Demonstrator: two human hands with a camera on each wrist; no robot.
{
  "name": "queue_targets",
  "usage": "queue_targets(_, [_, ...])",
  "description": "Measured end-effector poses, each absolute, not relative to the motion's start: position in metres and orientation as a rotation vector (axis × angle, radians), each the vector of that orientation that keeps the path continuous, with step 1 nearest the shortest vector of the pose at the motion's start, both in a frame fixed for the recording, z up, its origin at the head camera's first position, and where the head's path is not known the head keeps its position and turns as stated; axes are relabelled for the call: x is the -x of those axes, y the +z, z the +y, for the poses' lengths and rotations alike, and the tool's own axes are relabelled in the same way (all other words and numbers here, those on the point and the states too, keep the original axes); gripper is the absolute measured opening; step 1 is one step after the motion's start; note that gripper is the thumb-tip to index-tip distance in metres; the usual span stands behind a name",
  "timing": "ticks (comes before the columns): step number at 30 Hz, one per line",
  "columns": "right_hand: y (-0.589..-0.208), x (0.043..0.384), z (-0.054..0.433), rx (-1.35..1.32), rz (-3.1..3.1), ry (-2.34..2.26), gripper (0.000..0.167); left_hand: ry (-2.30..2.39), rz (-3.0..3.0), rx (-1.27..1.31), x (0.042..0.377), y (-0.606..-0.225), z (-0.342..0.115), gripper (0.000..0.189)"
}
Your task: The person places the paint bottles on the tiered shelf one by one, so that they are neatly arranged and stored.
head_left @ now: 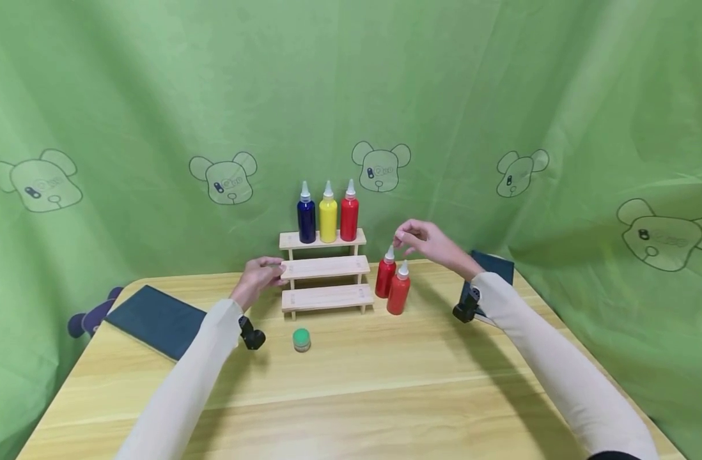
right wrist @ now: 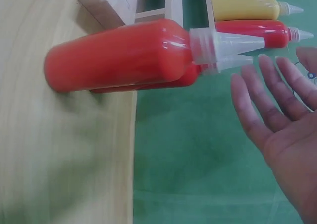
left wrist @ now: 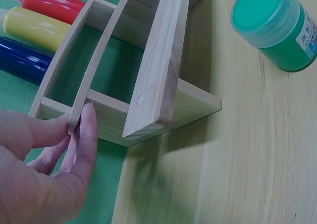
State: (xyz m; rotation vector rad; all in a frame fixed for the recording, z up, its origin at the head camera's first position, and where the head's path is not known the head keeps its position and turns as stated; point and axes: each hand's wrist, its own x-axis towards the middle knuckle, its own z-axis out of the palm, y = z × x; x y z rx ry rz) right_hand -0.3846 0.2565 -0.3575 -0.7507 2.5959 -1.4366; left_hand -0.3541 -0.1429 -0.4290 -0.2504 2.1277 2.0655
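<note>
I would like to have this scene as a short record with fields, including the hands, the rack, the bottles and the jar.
rack: wooden, three-tier
top shelf: dark blue bottle, yellow bottle, red bottle, left to right
right of rack: rear red bottle and front red bottle
in front of rack: green-lidded jar
left hand: pinches the left end of the middle shelf
right hand: near the rear red bottle's nozzle; touch unclear
</note>
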Motion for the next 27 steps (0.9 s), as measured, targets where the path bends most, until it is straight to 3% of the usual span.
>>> queue_targets(15, [-0.384,0.373,0.274,0.775,2.464,-1.376,0.038,2.092,2.114,0.244,0.357,-0.428,-0.143,0.044])
queue_targets(27, [-0.392,0.365,0.278,0.788,2.421,-1.035,0.037,2.110,2.080,0.234,0.353,-0.430,-0.144,0.045])
